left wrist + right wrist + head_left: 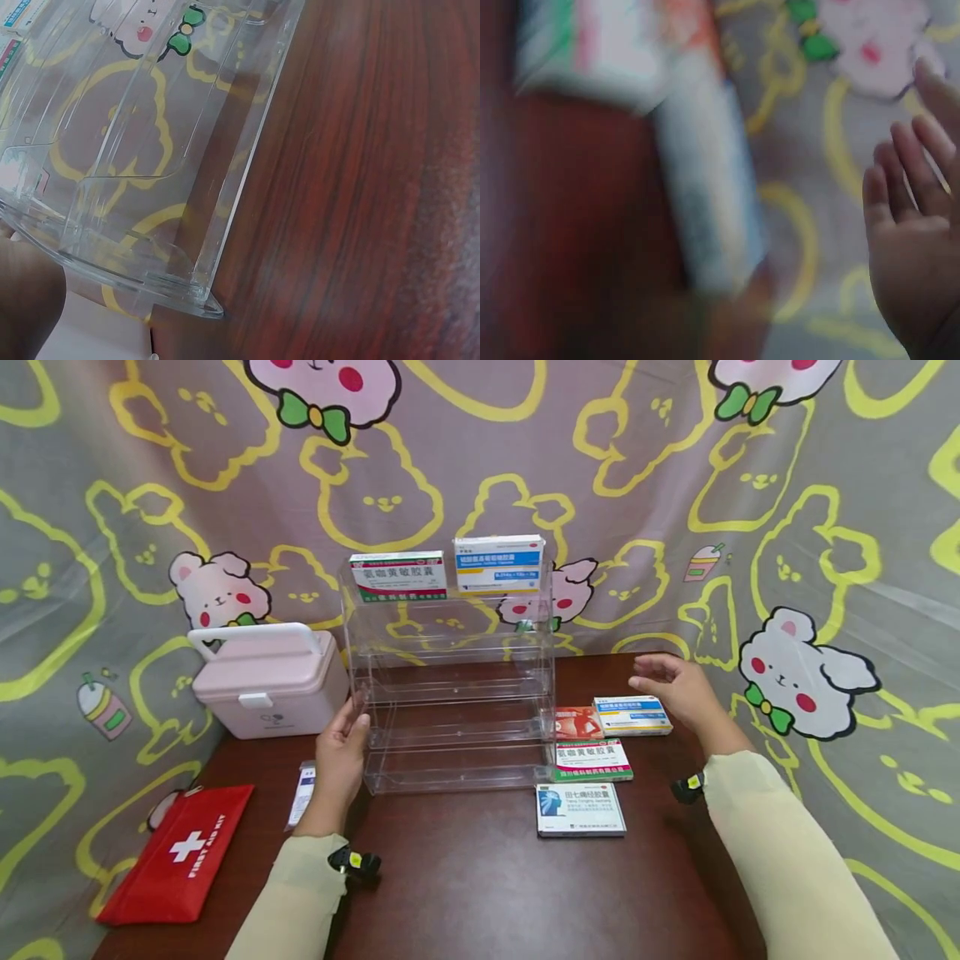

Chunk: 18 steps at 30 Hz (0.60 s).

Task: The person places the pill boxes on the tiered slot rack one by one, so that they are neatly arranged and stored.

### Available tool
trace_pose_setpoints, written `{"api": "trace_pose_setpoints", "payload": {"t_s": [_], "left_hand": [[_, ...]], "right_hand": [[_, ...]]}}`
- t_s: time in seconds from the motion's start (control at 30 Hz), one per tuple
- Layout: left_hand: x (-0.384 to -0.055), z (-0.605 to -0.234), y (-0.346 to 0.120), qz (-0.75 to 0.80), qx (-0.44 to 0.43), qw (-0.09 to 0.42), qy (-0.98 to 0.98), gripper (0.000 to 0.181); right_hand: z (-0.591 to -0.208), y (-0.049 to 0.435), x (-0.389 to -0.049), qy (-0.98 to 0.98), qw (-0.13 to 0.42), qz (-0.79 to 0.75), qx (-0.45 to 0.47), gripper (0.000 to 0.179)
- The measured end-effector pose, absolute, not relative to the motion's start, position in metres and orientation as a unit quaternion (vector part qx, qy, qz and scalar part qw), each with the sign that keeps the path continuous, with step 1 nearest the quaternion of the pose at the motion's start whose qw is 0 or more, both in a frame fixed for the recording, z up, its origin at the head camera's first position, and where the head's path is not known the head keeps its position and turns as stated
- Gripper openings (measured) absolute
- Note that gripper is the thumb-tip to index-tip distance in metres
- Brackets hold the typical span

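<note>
A clear plastic tiered display rack point(450, 779) stands on the brown table, with a green-and-white medicine box point(397, 578) and a blue-and-white medicine box point(498, 567) side by side on its top tier. At the rack's left side, my left hand point(339, 764) holds the edge, thumb toward the front; part of that hand is hidden in the left wrist view. My right hand point(681, 693) is in the air with nothing in it, fingers loosely bent, above and behind a second blue-and-white box point(633, 716). Its palm and fingers show in the right wrist view.
Right of the rack lie an orange box point(577, 723), another green-and-white box point(592, 761) and a white box point(580, 810). On the left are a pink lidded case point(277, 693), a small white packet point(302, 795) and a red first aid pouch point(180, 860). Patterned curtains enclose the table.
</note>
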<state>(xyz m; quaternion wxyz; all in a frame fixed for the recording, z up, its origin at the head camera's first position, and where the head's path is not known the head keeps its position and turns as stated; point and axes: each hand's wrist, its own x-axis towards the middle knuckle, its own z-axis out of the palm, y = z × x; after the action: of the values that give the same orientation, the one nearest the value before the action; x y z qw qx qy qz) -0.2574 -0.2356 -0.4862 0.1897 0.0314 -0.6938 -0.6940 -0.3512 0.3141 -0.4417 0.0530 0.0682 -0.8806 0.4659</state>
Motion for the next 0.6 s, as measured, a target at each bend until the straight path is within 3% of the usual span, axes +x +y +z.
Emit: {"api": "trace_pose_setpoints", "payload": {"t_s": [0.33,0.6], "left_hand": [[-0.256,-0.486,-0.237,-0.707,0.031,0.195,-0.679,0.052],[-0.256,-0.484,-0.236,-0.692,0.037,0.186,-0.696,0.051]], "right_hand": [[-0.499,0.358,-0.351,-0.913,0.002,0.408,-0.013,0.087],[-0.516,0.364,-0.357,-0.907,-0.034,0.418,-0.023,0.101]]}}
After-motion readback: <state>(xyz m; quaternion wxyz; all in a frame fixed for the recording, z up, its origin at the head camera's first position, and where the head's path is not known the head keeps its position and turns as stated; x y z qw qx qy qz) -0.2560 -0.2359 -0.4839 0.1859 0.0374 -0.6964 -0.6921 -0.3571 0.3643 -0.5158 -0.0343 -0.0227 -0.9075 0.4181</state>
